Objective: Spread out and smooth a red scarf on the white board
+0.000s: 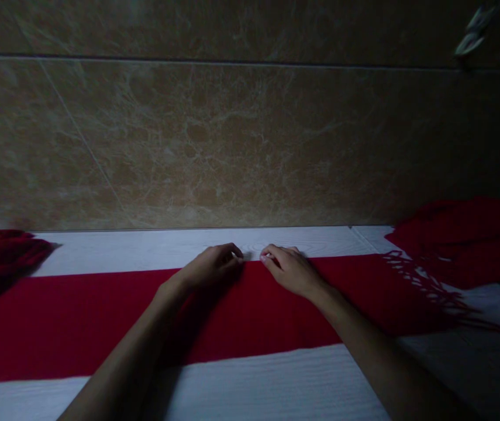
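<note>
A long red scarf (250, 316) lies flat from left to right across a white wood-grain surface, its fringed end at the right. At the scarf's far edge, my left hand (214, 264) has its thumb and fingers closed in a pinch on the cloth. A short gap to the right, my right hand (288, 270) pinches the same edge, fingers curled and facing the left hand. Only a little of the cloth between the fingertips can be made out in the dim light.
Behind the surface (144, 245) rises a brown marbled tile wall (232, 146). Bunched red cloth (473, 240) lies at the right, and another red heap (4, 254) at the left. A blurred, pale metallic fitting (473, 38) shows on the wall at upper right.
</note>
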`<state>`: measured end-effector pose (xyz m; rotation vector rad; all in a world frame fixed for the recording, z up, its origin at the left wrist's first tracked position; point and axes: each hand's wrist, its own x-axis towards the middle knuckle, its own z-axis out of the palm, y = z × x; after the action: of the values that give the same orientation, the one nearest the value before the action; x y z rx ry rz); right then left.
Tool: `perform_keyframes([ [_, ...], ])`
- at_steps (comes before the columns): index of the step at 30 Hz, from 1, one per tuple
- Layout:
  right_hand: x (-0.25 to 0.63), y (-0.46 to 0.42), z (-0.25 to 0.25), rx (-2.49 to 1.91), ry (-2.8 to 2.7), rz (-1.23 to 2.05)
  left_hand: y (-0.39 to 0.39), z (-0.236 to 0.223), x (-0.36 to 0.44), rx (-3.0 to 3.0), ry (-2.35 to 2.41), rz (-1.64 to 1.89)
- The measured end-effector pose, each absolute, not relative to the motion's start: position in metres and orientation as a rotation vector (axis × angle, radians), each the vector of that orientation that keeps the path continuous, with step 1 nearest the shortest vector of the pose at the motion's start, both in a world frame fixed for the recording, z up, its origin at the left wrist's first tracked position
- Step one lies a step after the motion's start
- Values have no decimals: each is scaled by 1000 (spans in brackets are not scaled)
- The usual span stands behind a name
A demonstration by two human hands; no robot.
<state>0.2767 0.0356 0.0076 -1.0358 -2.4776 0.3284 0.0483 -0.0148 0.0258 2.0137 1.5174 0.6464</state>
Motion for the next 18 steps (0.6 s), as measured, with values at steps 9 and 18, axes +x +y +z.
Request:
perform_keyframes([
  [9,277,40,9,-1232,-2574,185,-9,20,52,1997,1648,546],
  [18,278,42,6,-1216,-2591,205,-6,12,49,2052,1683,522],
])
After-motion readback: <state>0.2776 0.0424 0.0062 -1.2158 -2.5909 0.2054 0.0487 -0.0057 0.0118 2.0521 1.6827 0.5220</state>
